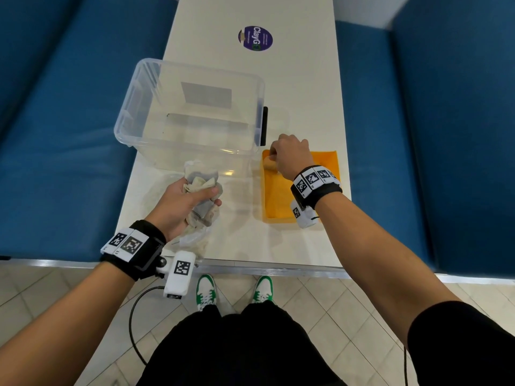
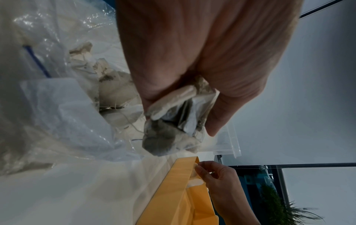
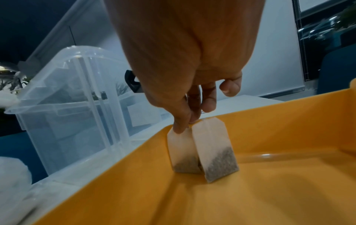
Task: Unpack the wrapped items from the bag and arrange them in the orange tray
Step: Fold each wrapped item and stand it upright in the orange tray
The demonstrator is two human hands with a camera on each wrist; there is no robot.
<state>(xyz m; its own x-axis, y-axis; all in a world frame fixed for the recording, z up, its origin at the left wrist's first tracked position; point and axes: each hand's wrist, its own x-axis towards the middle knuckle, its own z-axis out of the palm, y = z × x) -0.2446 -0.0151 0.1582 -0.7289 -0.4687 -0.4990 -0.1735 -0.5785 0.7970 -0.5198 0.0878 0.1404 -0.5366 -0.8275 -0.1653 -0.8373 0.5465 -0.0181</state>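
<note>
Green-and-white sneakers [image 1: 206,291] stand on the tiled floor at the near edge of a pale desk [image 1: 301,87], where a person works at unpacking tea bags. Over the orange tray [image 3: 289,190], the right hand [image 1: 291,158] pinches the top of a tea bag [image 3: 181,153] between thumb and fingers, lowering it beside a second tea bag [image 3: 215,149] that stands touching it in the tray's far-left corner. At the desk's near left, the left hand [image 1: 181,204] is curled tightly around a clear plastic bag [image 2: 63,109], bunching several more wrapped tea bags [image 2: 173,121] inside it. A large clear storage bin [image 1: 189,112] sits just behind the bag and beside the tray. Judging by the two in the tray and the clump left in the bag, the job appears to be at an early stage, with most of the tray's floor bare.
</note>
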